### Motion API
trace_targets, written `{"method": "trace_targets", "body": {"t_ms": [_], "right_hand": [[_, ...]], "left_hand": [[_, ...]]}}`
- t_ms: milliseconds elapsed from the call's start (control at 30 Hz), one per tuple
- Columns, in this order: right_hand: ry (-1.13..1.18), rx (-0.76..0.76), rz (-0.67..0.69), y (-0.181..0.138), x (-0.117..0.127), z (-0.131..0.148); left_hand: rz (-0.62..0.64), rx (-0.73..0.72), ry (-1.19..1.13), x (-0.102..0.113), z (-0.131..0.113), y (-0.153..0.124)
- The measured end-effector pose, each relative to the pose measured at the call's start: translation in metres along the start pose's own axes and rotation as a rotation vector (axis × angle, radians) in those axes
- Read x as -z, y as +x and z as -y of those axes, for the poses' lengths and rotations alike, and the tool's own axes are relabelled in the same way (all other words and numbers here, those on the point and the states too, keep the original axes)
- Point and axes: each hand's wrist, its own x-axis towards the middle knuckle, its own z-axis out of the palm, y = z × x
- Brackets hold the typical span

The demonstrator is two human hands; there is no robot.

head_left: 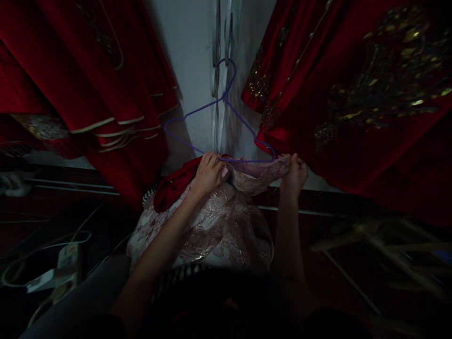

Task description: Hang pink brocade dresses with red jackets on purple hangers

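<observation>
A purple wire clothes hanger (pixel 207 106) hangs by its hook from a metal handle on a pale cabinet door. Just below its bottom bar is a pink and cream brocade garment (pixel 226 226) with a shiny floral pattern, spread over my lap. My left hand (pixel 209 173) is closed on the garment's upper edge near the left part of the bar. At the right end of that edge, my right hand (pixel 295 174) pinches the cloth between thumb and fingers. A dark red cloth (pixel 176 188) lies beside my left forearm. Whether the cloth is fastened to the hanger I cannot tell.
Red garments with gold trim (pixel 116 94) hang at the left, and a red sequinned garment (pixel 381 94) hangs at the right. A white power strip (pixel 68 263) with cables lies low at the left. A blurred wooden frame (pixel 374 240) stands at the lower right.
</observation>
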Motion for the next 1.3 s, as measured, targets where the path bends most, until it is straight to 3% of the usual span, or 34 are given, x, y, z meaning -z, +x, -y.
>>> {"method": "trace_targets", "body": {"t_ms": [200, 500, 633, 1000, 1300], "right_hand": [[-0.033, -0.014, 0.001, -0.001, 0.0, 0.001], [-0.027, -0.066, -0.028, 0.002, 0.001, -0.002], [-0.026, -0.126, -0.022, 0.002, 0.001, -0.003], [-0.049, -0.118, -0.008, 0.0, 0.0, -0.004], [-0.062, -0.116, 0.003, -0.001, 0.001, -0.007]], "left_hand": [[0.022, 0.025, -0.009, 0.0, -0.002, 0.001], [-0.038, 0.079, -0.011, -0.019, -0.014, 0.009], [-0.04, 0.091, -0.02, -0.018, -0.015, 0.01], [-0.04, 0.09, -0.059, -0.012, -0.012, 0.008], [-0.041, 0.085, -0.061, -0.019, -0.009, 0.013]]}}
